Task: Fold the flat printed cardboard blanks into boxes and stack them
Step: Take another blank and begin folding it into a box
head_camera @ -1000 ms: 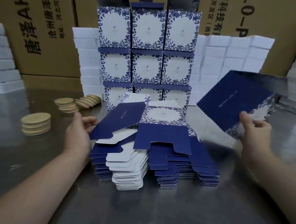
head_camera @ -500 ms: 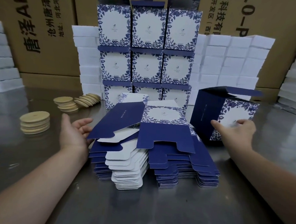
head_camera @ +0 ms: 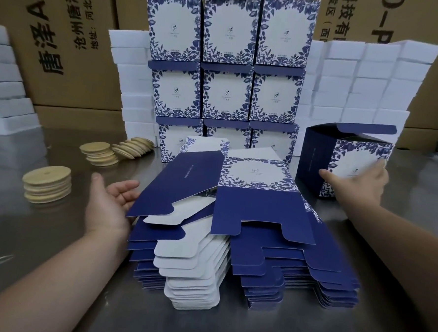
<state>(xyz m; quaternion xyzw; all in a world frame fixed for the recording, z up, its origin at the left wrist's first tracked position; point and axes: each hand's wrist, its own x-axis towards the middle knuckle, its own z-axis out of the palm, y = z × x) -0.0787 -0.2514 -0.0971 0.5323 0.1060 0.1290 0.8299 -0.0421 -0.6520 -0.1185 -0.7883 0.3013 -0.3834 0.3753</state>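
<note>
A thick pile of flat blue-and-white printed blanks [head_camera: 249,247] lies in front of me on the steel table [head_camera: 54,245]. Its top blank [head_camera: 181,184] is lifted at the left edge, where my left hand [head_camera: 110,205] lies palm up with straight fingers touching it. A folded box [head_camera: 341,158] with its top flap open stands on the table to the right of the pile. My right hand [head_camera: 358,182] presses flat against that box's printed front. Behind the pile rises a wall of finished boxes [head_camera: 225,79], three wide and three high.
Stacks of round wooden lids [head_camera: 47,187] and more lids [head_camera: 116,150] sit at the left. White foam blocks [head_camera: 366,85] are stacked behind the boxes and at both sides. Large brown cartons [head_camera: 66,41] close off the back.
My right hand has brought the folded box down from the air and set it on the table right of the pile. My left hand has opened beside the top blank.
</note>
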